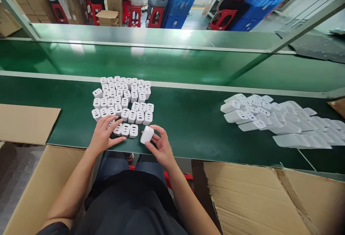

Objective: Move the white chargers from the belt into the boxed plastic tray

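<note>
Between the thumb and fingers of my right hand (161, 145) is a white charger (147, 134), tilted just above the near edge of the green table. My left hand (104, 134) rests at the front left of a block of white chargers (125, 102), its fingers spread over the nearest row and partly covering a charger there. Those chargers stand upright in rows, port faces up, with dark slots showing. Far to the right lie more white chargers (237, 116), leaning in slanted rows, some with port faces visible.
Flat cardboard (27, 123) lies on the table's left. Open cardboard boxes (248, 195) flank my lap below the table edge. A green belt (161, 64) with a pale rail runs behind. Farther off, several people sit on red stools near blue crates (179, 6).
</note>
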The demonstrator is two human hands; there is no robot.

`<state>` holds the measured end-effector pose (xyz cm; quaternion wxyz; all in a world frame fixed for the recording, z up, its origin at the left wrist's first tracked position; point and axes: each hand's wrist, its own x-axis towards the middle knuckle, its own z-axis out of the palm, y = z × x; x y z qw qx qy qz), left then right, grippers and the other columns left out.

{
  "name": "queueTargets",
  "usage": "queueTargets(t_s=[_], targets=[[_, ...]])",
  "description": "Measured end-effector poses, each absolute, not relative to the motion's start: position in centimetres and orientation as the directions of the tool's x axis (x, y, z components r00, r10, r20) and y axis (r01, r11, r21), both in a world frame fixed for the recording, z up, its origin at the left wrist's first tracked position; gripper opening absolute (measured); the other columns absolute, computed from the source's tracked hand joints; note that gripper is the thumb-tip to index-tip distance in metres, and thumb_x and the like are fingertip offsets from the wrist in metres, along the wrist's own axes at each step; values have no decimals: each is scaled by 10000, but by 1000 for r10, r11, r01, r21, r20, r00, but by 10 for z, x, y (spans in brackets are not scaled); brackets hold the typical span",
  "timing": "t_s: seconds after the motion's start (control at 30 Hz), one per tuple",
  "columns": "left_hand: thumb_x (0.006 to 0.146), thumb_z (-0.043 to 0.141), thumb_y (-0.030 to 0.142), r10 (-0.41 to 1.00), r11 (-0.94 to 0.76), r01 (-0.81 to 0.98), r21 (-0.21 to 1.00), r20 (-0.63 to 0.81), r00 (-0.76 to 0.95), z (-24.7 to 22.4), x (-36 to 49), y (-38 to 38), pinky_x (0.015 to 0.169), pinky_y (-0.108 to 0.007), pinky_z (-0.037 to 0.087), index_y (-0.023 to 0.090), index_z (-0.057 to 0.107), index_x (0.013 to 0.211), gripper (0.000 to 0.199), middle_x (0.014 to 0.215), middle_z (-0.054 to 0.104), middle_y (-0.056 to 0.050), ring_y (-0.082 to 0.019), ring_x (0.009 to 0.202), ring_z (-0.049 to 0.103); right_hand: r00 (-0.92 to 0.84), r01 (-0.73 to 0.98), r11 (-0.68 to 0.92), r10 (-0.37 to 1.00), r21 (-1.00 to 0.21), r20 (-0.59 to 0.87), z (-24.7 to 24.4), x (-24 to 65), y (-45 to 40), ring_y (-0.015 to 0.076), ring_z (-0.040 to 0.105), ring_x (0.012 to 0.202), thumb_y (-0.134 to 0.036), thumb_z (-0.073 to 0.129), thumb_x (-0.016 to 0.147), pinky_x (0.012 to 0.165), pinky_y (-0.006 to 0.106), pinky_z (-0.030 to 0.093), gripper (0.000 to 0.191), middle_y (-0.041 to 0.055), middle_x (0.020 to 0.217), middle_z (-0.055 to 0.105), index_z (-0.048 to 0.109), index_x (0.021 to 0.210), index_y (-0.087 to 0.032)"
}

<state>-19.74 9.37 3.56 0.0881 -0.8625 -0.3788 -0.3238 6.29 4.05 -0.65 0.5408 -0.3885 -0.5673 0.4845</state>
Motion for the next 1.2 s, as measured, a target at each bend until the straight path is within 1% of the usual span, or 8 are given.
queueTargets(t_s=[0.07,0.17,0.3,0.43,0.6,0.93,1.07,1.2], targets=[[849,736,426,608,-706,698,118,606,513,29,-200,94,1105,-437,418,196,546,1346,579,1327,586,-130,-284,1299,503,-91,66,362,930,-930,355,-5,59,44,253,586,1200,-292,661,904,996,428,540,457,130,1358,382,430,1297,-270],[860,728,389,613,-718,684,130,583,533,24,-200,95,1118,-460,418,210,544,1359,561,1364,567,-129,-290,1331,481,-137,318,514,856,-796,498,-4,54,51,251,547,1213,-207,622,902,1013,445,517,351,119,1265,459,515,1233,-255],[871,720,326,617,-726,672,145,568,545,24,-199,95,1118,-471,424,228,557,1348,514,1409,532,-124,-291,1354,456,-189,463,576,807,-674,559,-4,52,54,243,510,1235,-148,545,939,1042,461,484,373,114,1314,484,509,1290,-269],[869,722,318,629,-716,673,185,590,506,27,-201,93,1115,-486,422,223,505,1389,572,1422,506,-142,-301,1357,439,-157,486,559,812,-672,561,-3,53,51,258,505,1224,-195,619,922,1026,472,492,487,123,1358,467,459,1376,-272],[874,719,281,653,-689,679,256,627,426,29,-203,91,1074,-469,439,218,478,1378,562,1367,527,-147,-284,1282,486,-134,482,499,854,-720,503,-4,54,49,273,517,1227,-250,624,927,964,465,532,489,125,1385,459,457,1385,-281],[884,703,289,685,-671,660,338,621,380,28,-204,93,1063,-467,450,238,462,1402,574,1356,540,-129,-274,1259,511,-121,453,519,842,-725,526,-3,54,50,266,510,1243,-244,623,938,936,429,538,469,128,1358,489,472,1381,-264],[866,726,282,688,-671,649,358,627,366,27,-205,93,1080,-452,437,240,456,1418,616,1356,543,-126,-268,1271,502,-117,442,539,827,-717,550,-2,54,51,236,547,1160,-219,644,926,875,381,554,479,121,1345,498,483,1376,-262],[857,736,274,689,-667,652,361,631,355,26,-205,91,1087,-447,431,233,455,1420,631,1360,539,-125,-263,1269,501,-125,436,542,827,-719,548,-2,54,51,195,577,983,-221,659,916,755,335,564,491,121,1346,494,483,1373,-264]])
